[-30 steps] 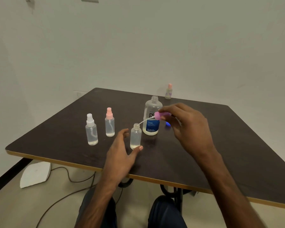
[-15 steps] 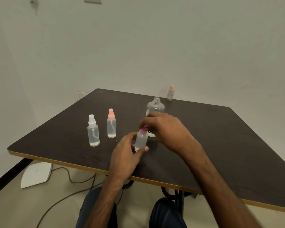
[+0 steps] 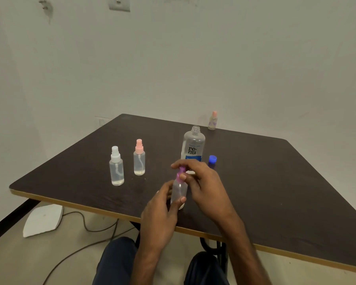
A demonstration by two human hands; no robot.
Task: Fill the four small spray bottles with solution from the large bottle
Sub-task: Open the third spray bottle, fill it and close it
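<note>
The left hand (image 3: 160,210) grips a small bottle (image 3: 179,192); the right hand (image 3: 206,182) pinches its pink top (image 3: 180,174), the big bottle (image 3: 193,146) at 12 o'clock.

We look across a dark wood-grain table (image 3: 275,182) with a pale edge band, set on a black metal base (image 3: 213,243), in a room with plain off-white walls (image 3: 234,58). High on the far wall we see a white switch plate (image 3: 119,4) with a dark scuff (image 3: 46,7) to its left, and a faint socket plate (image 3: 100,121) low behind the table's far corner. On the beige floor (image 3: 19,262), edged at left by a black skirting board (image 3: 8,221), lie a flat white panel (image 3: 42,221) and loose dark cables (image 3: 90,231), all under soft, even light.
</note>
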